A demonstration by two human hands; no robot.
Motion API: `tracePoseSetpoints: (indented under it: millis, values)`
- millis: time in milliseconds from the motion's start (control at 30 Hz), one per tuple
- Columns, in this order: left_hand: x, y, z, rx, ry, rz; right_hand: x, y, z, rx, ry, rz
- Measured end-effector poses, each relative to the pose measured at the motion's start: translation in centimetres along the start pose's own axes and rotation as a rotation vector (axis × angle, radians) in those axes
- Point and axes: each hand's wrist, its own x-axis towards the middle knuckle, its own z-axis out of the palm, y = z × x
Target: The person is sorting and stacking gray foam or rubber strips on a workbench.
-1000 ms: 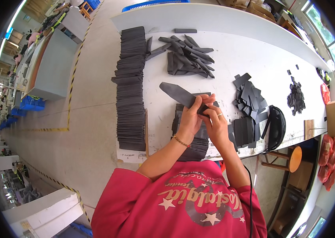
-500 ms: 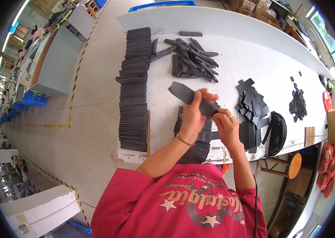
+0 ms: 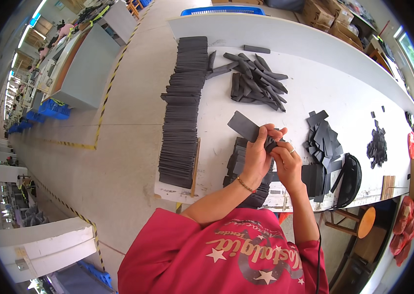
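Observation:
A flat black strip of fabric-like material (image 3: 242,125) is held over the front of the table, its squared end sticking out to the upper left. My left hand (image 3: 257,159) is closed around the strip's middle, thumb on top. At the strip's other end, my right hand (image 3: 288,165) pinches with thumb and fingers, close against the left fingers. That end looks bent or bunched, and the fingers partly hide it. Under my hands and wrists lies a stack of black pieces (image 3: 236,164). Beyond them is a loose heap of folded, tube-like black pieces (image 3: 260,83).
A long row of stacked black pieces (image 3: 183,117) runs along the table's left edge. To the right are a heap of flat black pieces (image 3: 322,139), a neat black stack (image 3: 317,180), a black pouch (image 3: 349,182) and small black bits (image 3: 377,147). A raised white board (image 3: 285,34) borders the far side.
The strip's far end has turned from pointed to square, and less of the strip shows between my hands. Both hands have come closer together. The whole view has shifted slightly.

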Motion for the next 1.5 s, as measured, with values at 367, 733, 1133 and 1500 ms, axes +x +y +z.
tracePoseSetpoints:
  millis: [367, 733, 1133, 1500]
  values:
    - [0.1, 0.0, -0.3, 0.005, -0.002, 0.0, 0.1, 0.4, 0.3, 0.0, -0.03, -0.006]
    - [1.3, 0.7, -0.4, 0.032, 0.024, -0.014, -0.3, -0.3, 2.7, 0.628, 0.142, 0.608]
    - [2.4, 4.1, -1.7, 0.114, -0.261, 0.042, 2.1, -2.0, 1.4, 0.704, 0.136, 0.742]
    - [2.6, 3.9, -7.1, -0.013, 0.131, -0.021, -1.4, 0.5, 1.4, 0.151, 0.149, 0.33]
